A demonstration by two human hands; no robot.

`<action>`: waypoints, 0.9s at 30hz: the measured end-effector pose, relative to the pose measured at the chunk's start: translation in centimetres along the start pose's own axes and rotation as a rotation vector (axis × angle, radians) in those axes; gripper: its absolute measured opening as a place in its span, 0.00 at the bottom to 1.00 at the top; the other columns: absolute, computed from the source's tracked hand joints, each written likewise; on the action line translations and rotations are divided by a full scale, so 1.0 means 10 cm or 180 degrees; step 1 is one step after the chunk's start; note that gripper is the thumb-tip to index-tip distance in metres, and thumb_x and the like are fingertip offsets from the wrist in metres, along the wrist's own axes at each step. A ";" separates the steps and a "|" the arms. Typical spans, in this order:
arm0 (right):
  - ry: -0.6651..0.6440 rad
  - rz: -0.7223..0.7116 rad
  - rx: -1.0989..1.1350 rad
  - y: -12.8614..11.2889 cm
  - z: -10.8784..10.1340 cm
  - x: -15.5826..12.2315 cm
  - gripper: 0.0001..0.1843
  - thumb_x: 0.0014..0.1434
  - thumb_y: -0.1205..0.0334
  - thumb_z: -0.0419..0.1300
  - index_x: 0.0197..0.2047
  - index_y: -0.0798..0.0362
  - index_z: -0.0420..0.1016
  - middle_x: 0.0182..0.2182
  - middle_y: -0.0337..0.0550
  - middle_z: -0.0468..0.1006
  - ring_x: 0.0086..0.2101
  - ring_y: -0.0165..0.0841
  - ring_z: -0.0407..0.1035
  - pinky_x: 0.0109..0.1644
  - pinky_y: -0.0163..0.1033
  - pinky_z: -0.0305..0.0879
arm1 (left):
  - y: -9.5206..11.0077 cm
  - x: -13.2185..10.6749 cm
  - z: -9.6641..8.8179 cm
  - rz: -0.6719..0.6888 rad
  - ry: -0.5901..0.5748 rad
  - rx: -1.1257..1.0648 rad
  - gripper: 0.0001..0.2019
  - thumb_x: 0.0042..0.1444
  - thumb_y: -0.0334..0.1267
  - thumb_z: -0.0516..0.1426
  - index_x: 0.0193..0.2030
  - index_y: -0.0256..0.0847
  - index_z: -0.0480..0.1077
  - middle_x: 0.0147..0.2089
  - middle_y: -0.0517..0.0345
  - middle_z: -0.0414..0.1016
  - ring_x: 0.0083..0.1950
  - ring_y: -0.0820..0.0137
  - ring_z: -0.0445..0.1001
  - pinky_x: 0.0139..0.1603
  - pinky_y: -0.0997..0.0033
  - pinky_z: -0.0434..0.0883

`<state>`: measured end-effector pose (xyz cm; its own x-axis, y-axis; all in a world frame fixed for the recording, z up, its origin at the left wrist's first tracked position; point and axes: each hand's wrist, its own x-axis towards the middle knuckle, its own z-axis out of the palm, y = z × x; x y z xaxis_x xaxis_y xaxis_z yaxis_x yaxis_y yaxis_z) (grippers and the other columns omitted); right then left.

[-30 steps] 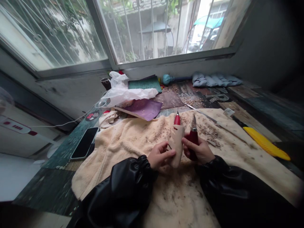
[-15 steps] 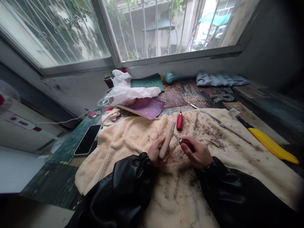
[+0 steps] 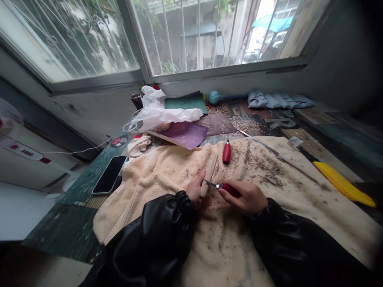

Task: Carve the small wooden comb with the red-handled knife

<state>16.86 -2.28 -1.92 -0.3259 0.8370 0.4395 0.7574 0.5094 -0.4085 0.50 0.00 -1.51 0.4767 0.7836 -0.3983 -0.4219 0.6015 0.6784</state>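
Observation:
My left hand (image 3: 197, 189) is closed around the lower part of a narrow, pale wooden stick (image 3: 211, 171), which tilts up and away from me. In my right hand (image 3: 247, 196) is a red-handled carving knife (image 3: 229, 189), its thin blade pointing left. The blade's tip meets or lies just over the stick near my left thumb; I cannot tell whether it touches. Beyond the stick, a second red-handled tool (image 3: 226, 153) with a short dark tip lies on the beige cloth (image 3: 155, 171). Shavings and dark crumbs are scattered over the cloth.
A yellow-handled saw (image 3: 344, 183) lies at the right, its long blade across the cloth. At the left edge rests a phone (image 3: 110, 175). Purple sheet (image 3: 187, 134), white plastic bag (image 3: 167, 115) and green mat (image 3: 187, 104) are at the back, below the window.
My right hand has brought the knife down and left along the stick, from near its upper part to beside my left thumb. My left hand keeps its hold on the stick.

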 end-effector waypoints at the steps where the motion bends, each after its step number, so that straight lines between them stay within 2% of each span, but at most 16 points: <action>1: -0.0014 -0.0064 -0.0006 0.00 0.01 0.00 0.23 0.58 0.44 0.46 0.26 0.52 0.71 0.18 0.37 0.70 0.19 0.25 0.63 0.25 0.31 0.54 | -0.01 0.00 -0.01 -0.0007 -0.0050 -0.0004 0.28 0.54 0.57 0.45 0.11 0.39 0.53 0.06 0.65 0.50 0.04 0.81 0.44 0.05 0.79 0.37; 4: 0.0040 -0.0156 -0.0187 0.02 0.01 0.00 0.25 0.57 0.43 0.46 0.22 0.53 0.70 0.16 0.37 0.68 0.18 0.24 0.61 0.24 0.32 0.52 | -0.02 0.02 -0.04 -0.0071 -0.0169 -0.0003 0.29 0.54 0.57 0.44 0.11 0.39 0.53 0.05 0.64 0.49 0.04 0.81 0.44 0.05 0.78 0.37; 8: 0.0207 0.0006 -0.0491 0.07 -0.02 0.03 0.26 0.57 0.43 0.47 0.19 0.53 0.67 0.14 0.36 0.66 0.16 0.24 0.58 0.22 0.32 0.49 | -0.02 0.01 -0.03 -0.0171 -0.0128 -0.0017 0.28 0.55 0.57 0.44 0.12 0.38 0.54 0.05 0.66 0.48 0.04 0.81 0.43 0.06 0.79 0.38; 13: -0.0037 -0.0370 -0.0498 0.13 -0.02 0.03 0.23 0.56 0.45 0.50 0.20 0.53 0.67 0.14 0.36 0.68 0.16 0.23 0.61 0.22 0.31 0.49 | 0.01 -0.01 -0.01 -0.0322 -0.0083 -0.0020 0.29 0.57 0.55 0.41 0.11 0.38 0.53 0.05 0.66 0.48 0.04 0.81 0.43 0.05 0.79 0.37; 19: 0.0030 -0.0306 -0.0746 0.12 0.03 0.01 0.25 0.57 0.44 0.47 0.19 0.53 0.66 0.14 0.37 0.68 0.16 0.24 0.61 0.21 0.32 0.47 | 0.01 0.00 -0.02 -0.0413 -0.0099 -0.0114 0.30 0.59 0.53 0.38 0.11 0.38 0.54 0.05 0.65 0.49 0.04 0.80 0.44 0.05 0.79 0.38; 27: 0.0247 -0.0184 -0.1006 0.18 0.00 0.04 0.25 0.57 0.43 0.47 0.18 0.52 0.65 0.12 0.36 0.67 0.15 0.24 0.60 0.21 0.32 0.48 | 0.01 -0.02 0.00 -0.0427 -0.0123 -0.0129 0.27 0.56 0.55 0.43 0.13 0.39 0.53 0.06 0.66 0.50 0.03 0.80 0.44 0.06 0.78 0.36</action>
<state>18.10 -1.01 -2.46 -0.3385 0.7847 0.5194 0.8810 0.4582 -0.1180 0.43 -0.11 -1.38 0.5599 0.6897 -0.4592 -0.3829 0.7068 0.5948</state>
